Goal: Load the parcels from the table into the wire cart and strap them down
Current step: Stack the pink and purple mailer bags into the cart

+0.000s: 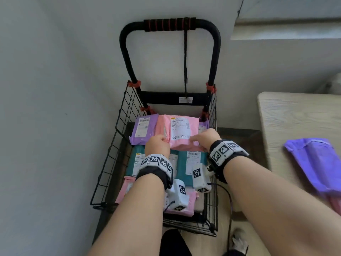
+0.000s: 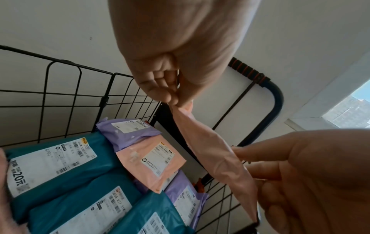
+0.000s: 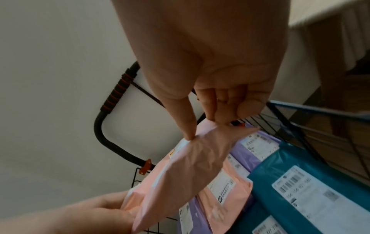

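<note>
A black wire cart (image 1: 110, 163) stands against the wall, holding teal (image 2: 60, 158), purple (image 2: 130, 131) and pink parcels. Both hands hold one pink parcel (image 1: 181, 132) by its near edge above the cart's far end. My left hand (image 1: 164, 140) pinches its left corner, seen close up in the left wrist view (image 2: 174, 99). My right hand (image 1: 195, 139) pinches the right corner between thumb and fingers (image 3: 204, 126). This parcel (image 3: 190, 166) hangs a little above another pink parcel (image 2: 152, 161) lying below it. A black strap (image 1: 185, 61) hangs from the cart's handle (image 1: 169, 24).
A wooden table (image 1: 295, 115) stands to the right, with a purple parcel (image 1: 317, 163) and a pink one beneath it at its near edge. White walls close in the cart on the left and behind. A shoe (image 1: 239, 241) shows on the floor.
</note>
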`<move>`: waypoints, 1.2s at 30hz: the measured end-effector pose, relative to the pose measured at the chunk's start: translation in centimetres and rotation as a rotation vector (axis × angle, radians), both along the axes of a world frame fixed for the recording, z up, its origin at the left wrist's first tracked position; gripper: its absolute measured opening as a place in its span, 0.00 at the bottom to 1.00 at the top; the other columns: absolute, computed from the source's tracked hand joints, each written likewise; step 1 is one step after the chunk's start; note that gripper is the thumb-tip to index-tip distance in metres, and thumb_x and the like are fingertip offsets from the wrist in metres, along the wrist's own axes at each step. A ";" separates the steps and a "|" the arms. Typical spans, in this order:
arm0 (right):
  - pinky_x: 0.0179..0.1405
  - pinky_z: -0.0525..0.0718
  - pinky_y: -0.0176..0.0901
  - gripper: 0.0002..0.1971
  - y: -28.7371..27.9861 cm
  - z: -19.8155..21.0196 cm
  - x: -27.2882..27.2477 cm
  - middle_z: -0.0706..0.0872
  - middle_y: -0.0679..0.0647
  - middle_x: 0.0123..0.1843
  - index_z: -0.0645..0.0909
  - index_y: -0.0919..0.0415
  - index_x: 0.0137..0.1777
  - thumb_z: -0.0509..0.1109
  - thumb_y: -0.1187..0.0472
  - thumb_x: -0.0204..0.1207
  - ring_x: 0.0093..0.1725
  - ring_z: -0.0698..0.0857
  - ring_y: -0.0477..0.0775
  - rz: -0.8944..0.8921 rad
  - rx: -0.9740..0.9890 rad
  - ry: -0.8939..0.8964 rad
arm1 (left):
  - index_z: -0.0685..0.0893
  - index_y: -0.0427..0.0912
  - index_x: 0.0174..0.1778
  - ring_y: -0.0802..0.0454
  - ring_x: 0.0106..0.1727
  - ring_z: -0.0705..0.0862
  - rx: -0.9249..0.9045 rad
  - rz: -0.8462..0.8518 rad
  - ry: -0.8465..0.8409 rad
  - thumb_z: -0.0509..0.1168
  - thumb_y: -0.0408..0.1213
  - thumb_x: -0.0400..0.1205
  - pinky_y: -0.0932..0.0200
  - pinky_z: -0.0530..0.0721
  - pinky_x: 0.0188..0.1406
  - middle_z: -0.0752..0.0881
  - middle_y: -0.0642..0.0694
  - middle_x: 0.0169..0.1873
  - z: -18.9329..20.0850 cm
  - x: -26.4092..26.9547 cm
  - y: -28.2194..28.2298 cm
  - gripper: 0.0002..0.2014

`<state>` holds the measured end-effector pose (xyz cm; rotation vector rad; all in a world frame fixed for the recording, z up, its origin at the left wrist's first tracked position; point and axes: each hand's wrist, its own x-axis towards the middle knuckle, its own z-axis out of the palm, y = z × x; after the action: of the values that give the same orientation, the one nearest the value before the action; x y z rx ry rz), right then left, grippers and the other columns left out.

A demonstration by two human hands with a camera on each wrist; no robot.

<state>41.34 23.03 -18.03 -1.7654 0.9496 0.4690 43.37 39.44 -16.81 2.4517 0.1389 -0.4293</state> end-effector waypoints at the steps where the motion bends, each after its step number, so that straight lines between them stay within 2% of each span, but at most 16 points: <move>1: 0.43 0.86 0.48 0.11 0.6 -0.5 0.4 0.82 0.54 0.41 0.77 0.55 0.36 0.78 0.59 0.69 0.40 0.82 0.54 -0.002 0.006 0.007 | 0.88 0.43 0.60 0.42 0.61 0.82 0.002 -0.012 0.009 0.62 0.29 0.80 0.55 0.80 0.59 0.86 0.44 0.61 -0.6 0.8 0.5 0.15; 4: 0.36 0.88 0.43 0.08 1.6 -2.4 1.9 0.84 0.54 0.40 0.79 0.58 0.40 0.77 0.62 0.70 0.36 0.84 0.52 -0.004 0.021 0.074 | 0.86 0.42 0.64 0.43 0.66 0.81 0.006 -0.048 0.029 0.62 0.30 0.81 0.56 0.78 0.62 0.85 0.45 0.65 -2.6 3.0 1.2 0.16; 6: 0.24 0.85 0.38 0.07 1.9 -3.9 3.2 0.85 0.54 0.36 0.80 0.62 0.46 0.75 0.63 0.72 0.29 0.84 0.49 0.047 -0.027 0.164 | 0.84 0.42 0.66 0.43 0.67 0.81 0.008 -0.076 0.043 0.61 0.29 0.82 0.57 0.77 0.62 0.84 0.45 0.66 -4.1 4.3 1.1 0.17; 7: 0.23 0.85 0.37 0.09 1.9 -4.6 3.7 0.86 0.54 0.37 0.80 0.64 0.49 0.75 0.63 0.72 0.29 0.85 0.48 0.051 -0.048 0.197 | 0.84 0.42 0.67 0.43 0.67 0.80 0.005 -0.088 0.052 0.60 0.29 0.82 0.57 0.77 0.62 0.83 0.44 0.67 -4.8 4.8 0.9 0.18; 9: 0.37 0.90 0.43 0.07 1.5 -6.2 4.7 0.88 0.56 0.43 0.81 0.64 0.49 0.73 0.64 0.73 0.38 0.88 0.51 0.030 -0.042 0.203 | 0.83 0.41 0.67 0.43 0.66 0.81 -0.014 -0.102 0.067 0.59 0.27 0.82 0.57 0.76 0.62 0.84 0.44 0.66 -6.2 5.8 0.1 0.18; 11: 0.51 0.89 0.46 0.02 0.9 -7.5 5.3 0.86 0.58 0.48 0.80 0.62 0.44 0.71 0.65 0.75 0.44 0.87 0.54 -0.076 0.004 0.161 | 0.82 0.41 0.66 0.43 0.64 0.82 -0.045 -0.098 0.091 0.60 0.26 0.82 0.56 0.76 0.60 0.84 0.42 0.64 -7.7 6.8 -0.7 0.17; 12: 0.53 0.87 0.45 0.02 0.6 -7.9 5.6 0.85 0.57 0.50 0.80 0.61 0.46 0.69 0.63 0.77 0.46 0.85 0.53 -0.108 -0.007 0.178 | 0.81 0.41 0.64 0.42 0.62 0.82 -0.053 -0.100 0.105 0.60 0.26 0.82 0.56 0.77 0.58 0.84 0.42 0.62 -8.4 7.2 -1.1 0.16; 14: 0.59 0.83 0.43 0.11 -0.6 -9.3 6.1 0.85 0.56 0.56 0.82 0.63 0.58 0.66 0.60 0.80 0.52 0.84 0.54 -0.173 -0.040 0.200 | 0.80 0.42 0.61 0.41 0.57 0.83 -0.051 -0.130 0.123 0.60 0.25 0.81 0.55 0.78 0.53 0.85 0.41 0.57 -9.7 7.9 -1.9 0.14; 16: 0.62 0.85 0.48 0.16 -1.5 -10.5 6.6 0.86 0.59 0.60 0.82 0.64 0.63 0.69 0.65 0.76 0.58 0.86 0.58 -0.224 0.020 0.166 | 0.79 0.42 0.58 0.41 0.54 0.84 -0.060 -0.152 0.125 0.60 0.25 0.81 0.55 0.80 0.50 0.86 0.42 0.54 -10.7 8.5 -2.7 0.13; 20: 0.59 0.87 0.53 0.18 -3.5 -12.6 7.2 0.87 0.62 0.59 0.83 0.68 0.61 0.71 0.68 0.70 0.59 0.87 0.60 -0.256 -0.016 0.181 | 0.81 0.45 0.62 0.45 0.49 0.82 -0.117 -0.202 0.118 0.58 0.24 0.81 0.62 0.79 0.39 0.87 0.44 0.54 -12.0 9.8 -4.8 0.18; 21: 0.59 0.87 0.53 0.18 -3.7 -13.0 7.4 0.87 0.62 0.59 0.84 0.67 0.62 0.70 0.67 0.70 0.59 0.87 0.60 -0.262 -0.037 0.185 | 0.82 0.46 0.65 0.46 0.51 0.83 -0.130 -0.218 0.126 0.58 0.23 0.80 0.62 0.80 0.42 0.87 0.45 0.57 -12.5 10.1 -5.3 0.20; 24: 0.54 0.86 0.46 0.19 -4.2 -13.6 7.5 0.86 0.60 0.57 0.82 0.66 0.63 0.68 0.64 0.73 0.57 0.86 0.60 -0.239 -0.125 0.221 | 0.83 0.46 0.68 0.44 0.63 0.83 -0.142 -0.274 0.169 0.60 0.23 0.78 0.56 0.81 0.62 0.86 0.45 0.63 -14.4 10.7 -6.5 0.24; 27: 0.45 0.77 0.44 0.17 -4.4 -14.5 7.5 0.80 0.60 0.50 0.81 0.68 0.65 0.64 0.65 0.77 0.53 0.83 0.62 -0.199 -0.186 0.278 | 0.85 0.43 0.65 0.43 0.60 0.84 -0.116 -0.344 0.236 0.61 0.25 0.79 0.53 0.82 0.62 0.87 0.44 0.60 -16.1 10.6 -6.9 0.20; 29: 0.43 0.76 0.45 0.14 -4.2 -15.0 7.7 0.78 0.60 0.46 0.80 0.71 0.62 0.61 0.68 0.79 0.46 0.80 0.61 -0.175 -0.222 0.324 | 0.83 0.42 0.67 0.42 0.62 0.83 -0.086 -0.418 0.298 0.58 0.26 0.82 0.54 0.79 0.62 0.86 0.41 0.62 -17.1 10.1 -6.8 0.19; 33: 0.45 0.77 0.44 0.12 -3.5 -16.2 7.2 0.75 0.58 0.36 0.77 0.71 0.61 0.60 0.67 0.82 0.46 0.79 0.60 -0.091 -0.184 0.409 | 0.71 0.47 0.78 0.41 0.70 0.78 -0.003 -0.565 0.479 0.54 0.23 0.80 0.51 0.77 0.70 0.77 0.42 0.73 -18.4 9.6 -6.4 0.29; 36: 0.45 0.77 0.44 0.13 -3.2 -16.6 6.8 0.77 0.59 0.42 0.76 0.71 0.63 0.59 0.67 0.82 0.47 0.78 0.59 -0.044 -0.165 0.429 | 0.62 0.47 0.83 0.41 0.71 0.77 0.005 -0.610 0.582 0.55 0.21 0.80 0.49 0.78 0.69 0.70 0.41 0.78 -18.5 9.3 -6.3 0.34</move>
<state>48.15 19.80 -34.59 -1.8217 1.3562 0.7798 52.64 33.12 -35.32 2.2644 -0.3794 -1.3970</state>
